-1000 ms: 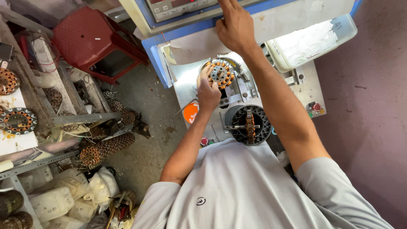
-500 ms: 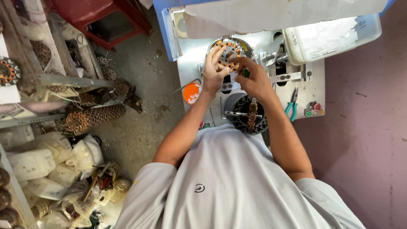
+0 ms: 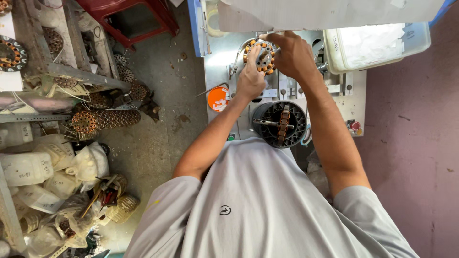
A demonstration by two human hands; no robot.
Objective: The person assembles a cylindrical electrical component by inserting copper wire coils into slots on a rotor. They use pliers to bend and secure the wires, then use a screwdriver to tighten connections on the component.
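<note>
- Stator (image 3: 258,56), a round wound core with orange and yellow coils around its rim, sits at the far end of the grey machine surface (image 3: 356,98), under the edge of a pale panel, and both my hands are on it.
- My left hand (image 3: 250,81) presses against its near-left side, fingers curled onto the rim; they look closed on it, gripping the edge.
- My right hand (image 3: 292,56) covers its right side from above, fingers (image 3: 272,37) reaching across the top edge, also holding the core rather than spread wide.
- I judge the step in hand to be seating or turning the core on its mount on the machine; I cannot tell whether it is fully down on the spindle, since my hands hide the contact.
- Any next move calls for a steady two-handed hold, keeping the core level and square on its centre so the thin windings do not snag.
- Nearer to me on the same surface stands a black round fixture (image 3: 279,124) with ribs and a copper-coloured piece across its middle.
- An orange lid (image 3: 218,99) lies just left of it, and a clear plastic tub (image 3: 377,43) sits to the right of the core.
</note>
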